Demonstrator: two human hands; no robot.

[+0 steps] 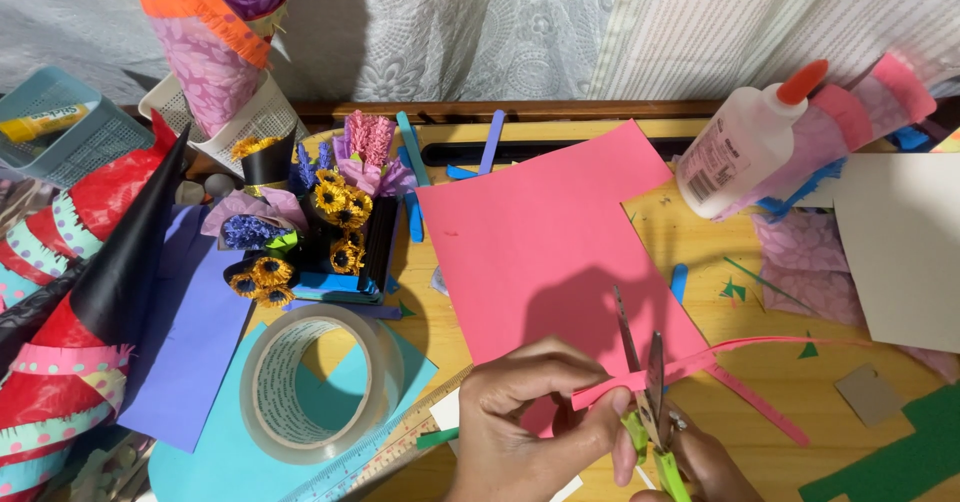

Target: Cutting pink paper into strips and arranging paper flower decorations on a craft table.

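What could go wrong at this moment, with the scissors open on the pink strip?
The left hand pinches the pink strip right beside the open blades of the scissors held by the right hand; a fingertip could get nicked. The strip's long free end curls away unsupported, so it may twist and the cut wander. The glue bottle lies tilted on papers and could roll or leak.

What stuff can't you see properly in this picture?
Head view, the only one:
- Right hand: mostly hidden behind the scissors and cut off by the bottom edge.
- Pink strip: its near end is covered by the left hand.
- Ruler: partly under the tape roll; markings too small.
- Glue bottle: how full it is cannot be told.
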